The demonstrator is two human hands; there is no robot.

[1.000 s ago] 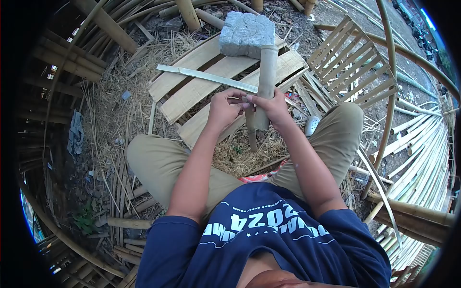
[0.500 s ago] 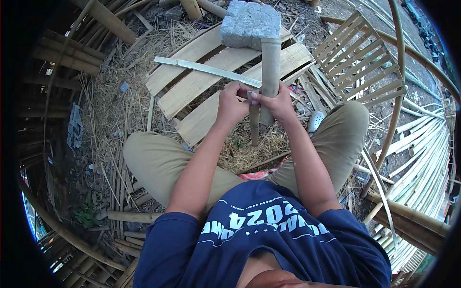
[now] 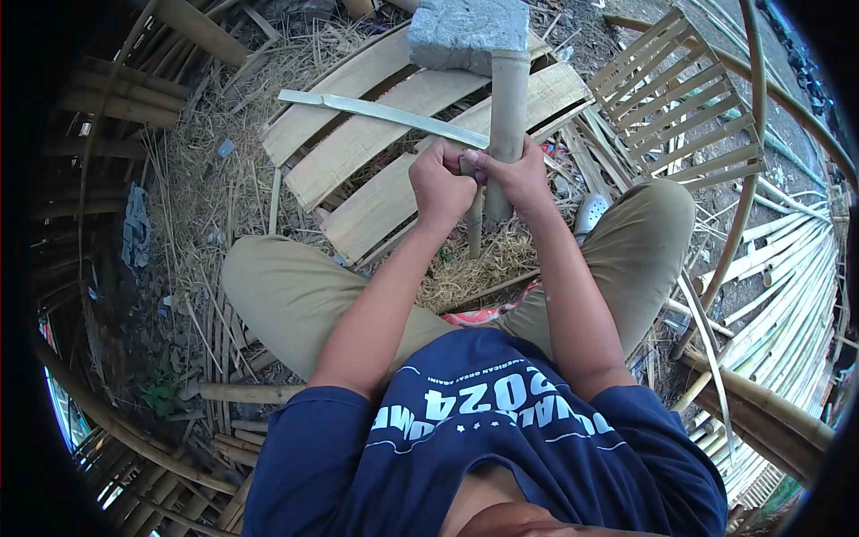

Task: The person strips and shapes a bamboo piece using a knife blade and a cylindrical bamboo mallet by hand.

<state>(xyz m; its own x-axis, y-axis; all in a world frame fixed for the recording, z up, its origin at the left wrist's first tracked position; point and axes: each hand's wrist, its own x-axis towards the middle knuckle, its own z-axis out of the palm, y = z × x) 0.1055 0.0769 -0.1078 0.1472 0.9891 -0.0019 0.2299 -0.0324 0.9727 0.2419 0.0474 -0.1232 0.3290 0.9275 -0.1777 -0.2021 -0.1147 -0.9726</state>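
Observation:
My left hand (image 3: 441, 186) is closed in a fist, and its fingers hide what they hold. Against it, my right hand (image 3: 519, 179) is closed in front of an upright bamboo post (image 3: 509, 98). The right thumb presses on the upper end of a brown tapered wooden stick (image 3: 475, 234), which points down between my hands. Just above the fingers, a long pale bamboo strip (image 3: 376, 111) slants from the upper left to the post. Whether the fingers grip its end is hidden. A grey concrete block (image 3: 469, 34) sits at the post's top.
Wide bamboo slats (image 3: 344, 174) lie in front of me over straw-like shavings (image 3: 492, 273). At the right are a slatted bamboo panel (image 3: 676, 103), a clog-type shoe (image 3: 591, 213) and many split bamboo lengths (image 3: 778, 331). Bamboo poles (image 3: 192, 31) stand at the upper left.
My left hand has turned and closed tighter, its wrist more level. The pale strip and the post appear slightly higher in view, partly from a small head shift.

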